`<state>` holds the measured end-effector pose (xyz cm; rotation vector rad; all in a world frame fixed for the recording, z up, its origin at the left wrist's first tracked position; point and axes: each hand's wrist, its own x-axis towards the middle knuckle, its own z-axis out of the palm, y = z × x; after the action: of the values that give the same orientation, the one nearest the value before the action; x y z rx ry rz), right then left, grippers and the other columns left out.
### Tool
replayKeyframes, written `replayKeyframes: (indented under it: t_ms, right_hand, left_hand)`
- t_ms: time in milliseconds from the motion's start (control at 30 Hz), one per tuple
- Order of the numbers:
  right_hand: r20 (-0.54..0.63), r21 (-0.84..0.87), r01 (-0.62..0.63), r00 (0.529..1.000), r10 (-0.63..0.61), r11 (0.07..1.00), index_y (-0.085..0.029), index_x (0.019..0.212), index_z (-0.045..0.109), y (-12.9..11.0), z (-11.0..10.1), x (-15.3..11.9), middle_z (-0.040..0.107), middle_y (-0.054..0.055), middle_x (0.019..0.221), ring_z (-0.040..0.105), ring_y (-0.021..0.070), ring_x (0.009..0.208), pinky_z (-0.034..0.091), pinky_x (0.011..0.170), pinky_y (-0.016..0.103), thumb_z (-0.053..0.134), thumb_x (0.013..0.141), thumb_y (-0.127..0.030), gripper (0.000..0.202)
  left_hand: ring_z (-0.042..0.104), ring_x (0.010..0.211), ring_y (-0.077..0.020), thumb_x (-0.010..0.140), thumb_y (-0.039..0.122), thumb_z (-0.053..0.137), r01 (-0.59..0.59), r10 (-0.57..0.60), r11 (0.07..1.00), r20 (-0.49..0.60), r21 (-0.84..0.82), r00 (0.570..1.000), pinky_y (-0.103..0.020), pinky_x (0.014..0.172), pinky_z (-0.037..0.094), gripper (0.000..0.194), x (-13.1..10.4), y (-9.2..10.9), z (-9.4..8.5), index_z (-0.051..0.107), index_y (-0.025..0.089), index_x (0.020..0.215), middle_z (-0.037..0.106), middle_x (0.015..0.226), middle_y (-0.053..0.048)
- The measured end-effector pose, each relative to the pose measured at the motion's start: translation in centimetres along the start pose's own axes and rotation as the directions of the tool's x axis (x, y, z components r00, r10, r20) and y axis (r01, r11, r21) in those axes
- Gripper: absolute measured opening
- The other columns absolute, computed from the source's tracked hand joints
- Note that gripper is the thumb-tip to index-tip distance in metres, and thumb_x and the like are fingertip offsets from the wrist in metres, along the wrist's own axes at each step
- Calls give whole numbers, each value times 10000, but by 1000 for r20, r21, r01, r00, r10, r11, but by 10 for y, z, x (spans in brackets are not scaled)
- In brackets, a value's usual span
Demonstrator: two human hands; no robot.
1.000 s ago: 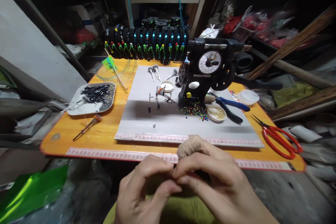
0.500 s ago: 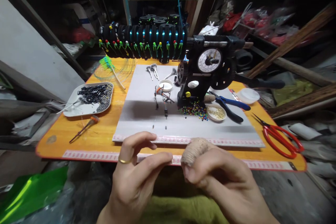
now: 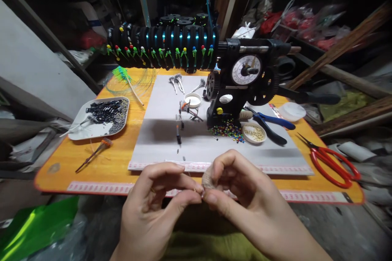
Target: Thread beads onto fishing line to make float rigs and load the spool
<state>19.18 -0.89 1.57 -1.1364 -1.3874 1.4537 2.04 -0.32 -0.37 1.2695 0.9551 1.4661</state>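
Just in front of the table's near edge, my left hand and my right hand meet fingertip to fingertip. Thumb and fingers of the left are pinched, with a tiny gold-coloured glint at their tips, too small to name. My right hand is also closed at the tips, and what it pinches is hidden. A ribbed beige cover wraps one of its fingers. Beyond the hands, a small black and orange piece appears over the grey board, with a few similar pieces behind.
A black geared machine with a dial carries a row of spools. Around its base are coloured pins, a dish of gold beads and pliers. Red scissors lie right; a white tray stands left.
My hands have come together, and the left fingers have closed from apart into a pinch. The right fingers have shifted their hold. The black and orange piece has moved left; the view has shifted slightly.
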Motion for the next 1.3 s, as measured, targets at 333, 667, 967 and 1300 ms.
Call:
replayKeyframes:
  t_ms: [333, 667, 967, 1300]
  right_hand:
    - [28, 132, -32, 999, 28, 991, -244, 912, 460, 2, -1, 3, 547, -24, 877, 514, 92, 762, 442, 660, 207, 608, 956, -311, 169]
    - [18, 39, -27, 999, 26, 999, -241, 909, 462, -1, -1, 7, 543, -35, 837, 504, 88, 731, 441, 640, 193, 606, 955, -304, 164]
    - [119, -121, 31, 993, -16, 992, -219, 921, 485, -2, -11, 19, 535, -24, 815, 538, 101, 709, 451, 616, 206, 538, 973, -236, 77]
    - [-130, -337, 236, 947, -293, 912, -261, 1037, 497, -2, -4, 12, 583, 16, 1002, 624, 124, 863, 537, 755, 225, 479, 956, -131, 155]
  left_hand:
    - [746, 678, -112, 796, 56, 732, 5, -5, 1000, 12, 10, 1000, -156, 652, 615, 321, 3, 2, -3, 624, 264, 1016, 770, 751, 42]
    - [745, 788, -135, 803, 20, 709, -188, 147, 959, 194, 211, 970, -240, 800, 611, 490, 3, -7, -17, 568, 313, 1169, 744, 883, 44]
    - [632, 652, -153, 827, -37, 512, -645, 183, 692, 785, 324, 591, -249, 627, 489, 477, 44, 19, -25, 541, 231, 1220, 686, 767, -13]
    - [589, 689, -151, 862, -34, 519, -243, 215, 970, 380, 25, 900, -303, 662, 495, 413, 37, -19, -17, 559, 304, 1095, 618, 799, 2]
